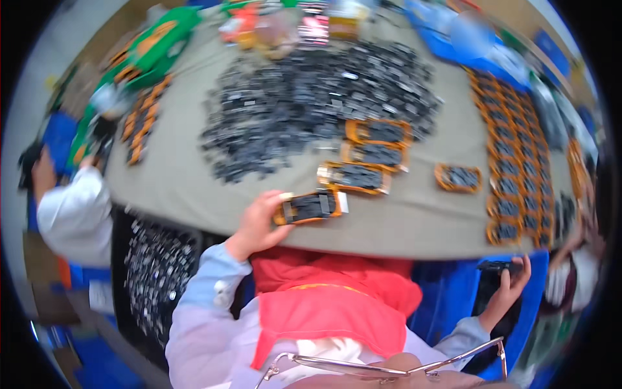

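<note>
Near the table's front edge, my left hand (258, 225) is closed on an orange toy car shell (308, 207) with a black piece filling its middle. My right hand (510, 285) is low at the right, over a blue bin (528, 308), its fingers closed on a small black part (497, 266). Just beyond the left hand lie three similar orange-and-black car shells, stacked in a slanting row; the nearest shell (355, 177) almost touches the held one. A single car shell (458, 177) rests apart to their right. Blur hides fine detail.
A broad heap of black parts (285, 107) covers the table's middle. Rows of orange car shells (508, 162) line the right side. A black bin (159, 272) of small dark and shiny parts stands at lower left. Another person's white sleeve (76, 217) shows at the left edge.
</note>
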`<control>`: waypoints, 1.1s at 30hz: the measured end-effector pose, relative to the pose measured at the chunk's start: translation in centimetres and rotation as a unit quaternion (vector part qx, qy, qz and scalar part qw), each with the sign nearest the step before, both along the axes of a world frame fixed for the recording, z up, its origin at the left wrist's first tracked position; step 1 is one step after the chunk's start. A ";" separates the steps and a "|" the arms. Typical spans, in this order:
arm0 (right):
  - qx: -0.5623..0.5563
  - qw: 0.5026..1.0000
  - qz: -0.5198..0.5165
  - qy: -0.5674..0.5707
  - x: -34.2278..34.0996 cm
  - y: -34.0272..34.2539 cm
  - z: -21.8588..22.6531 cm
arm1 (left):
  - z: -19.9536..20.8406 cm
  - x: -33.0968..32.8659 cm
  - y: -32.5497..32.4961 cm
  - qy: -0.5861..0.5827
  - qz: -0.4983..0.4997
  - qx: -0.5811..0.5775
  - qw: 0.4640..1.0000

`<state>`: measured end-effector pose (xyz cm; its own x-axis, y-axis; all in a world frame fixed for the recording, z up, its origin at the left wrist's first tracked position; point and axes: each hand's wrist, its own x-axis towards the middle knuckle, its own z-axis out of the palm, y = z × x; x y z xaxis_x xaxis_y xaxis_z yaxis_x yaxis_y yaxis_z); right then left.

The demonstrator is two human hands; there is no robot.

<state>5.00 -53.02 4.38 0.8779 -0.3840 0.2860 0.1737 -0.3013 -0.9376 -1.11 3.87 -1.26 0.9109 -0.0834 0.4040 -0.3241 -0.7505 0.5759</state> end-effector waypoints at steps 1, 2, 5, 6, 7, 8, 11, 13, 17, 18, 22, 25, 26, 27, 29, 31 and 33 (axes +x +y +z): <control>0.005 0.998 0.053 -0.043 1.4 3.5 -0.6 | -0.6 -0.1 0.3 0.010 0.008 0.001 1.000; 0.014 0.990 0.108 -0.087 2.8 6.6 -1.3 | -1.2 0.0 0.4 -0.007 0.005 -0.012 1.000; -0.022 0.977 0.209 -0.020 5.2 12.4 -4.2 | -0.8 0.6 0.1 0.000 -0.028 -0.056 0.998; -0.046 0.964 0.261 0.011 6.7 12.8 -6.8 | -0.2 -0.2 0.1 0.021 -0.014 -0.040 0.999; -0.187 0.937 0.294 -0.013 7.2 13.2 -7.1 | 0.1 -0.4 0.1 0.006 -0.024 -0.039 0.999; -0.326 0.892 0.309 -0.045 7.1 13.5 -6.4 | 0.0 -0.5 0.2 0.002 0.009 -0.035 0.999; -0.375 0.860 0.344 -0.043 7.5 14.5 -5.7 | -0.1 -1.0 0.5 -0.026 -0.013 -0.042 0.999; -0.397 0.849 0.338 -0.085 7.7 15.0 -5.9 | 0.0 -0.6 0.3 -0.051 -0.041 -0.068 0.996; -0.431 0.849 0.296 -0.075 6.1 15.8 -6.4 | -1.0 -0.4 0.4 -0.083 -0.043 -0.072 0.993; -0.440 0.844 0.302 -0.058 6.1 16.5 -5.8 | -1.0 -1.2 0.7 -0.068 -0.011 -0.059 0.996; -0.261 0.895 0.355 -0.071 4.4 18.9 -1.1 | 0.0 -0.5 0.8 -0.046 -0.018 -0.052 0.997; -0.257 0.839 0.465 -0.118 4.7 26.0 2.1 | 0.1 -0.6 1.3 -0.015 0.016 -0.047 0.999; -0.263 0.819 0.494 -0.132 5.1 28.4 2.5 | -0.2 -0.8 1.4 -0.013 0.010 -0.053 0.998; -0.282 0.800 0.509 -0.150 5.5 30.4 2.5 | -0.3 -0.9 1.4 -0.002 0.014 -0.057 0.998; -0.301 0.775 0.531 -0.168 6.2 33.5 2.2 | -0.3 -1.1 1.3 0.009 0.027 -0.065 0.998; -0.344 0.725 0.569 -0.179 6.3 35.4 2.2 | -0.2 -1.2 1.2 0.005 0.019 -0.090 0.996; -0.356 0.707 0.585 -0.175 5.8 36.6 2.0 | -0.1 -1.5 1.2 0.005 0.022 -0.096 0.995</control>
<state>10.76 -16.46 6.35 0.3034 0.8975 0.3201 0.8791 -0.1340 -0.4575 -2.60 5.04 -1.33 0.9160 0.0336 0.3999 -0.2876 -0.6398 0.7127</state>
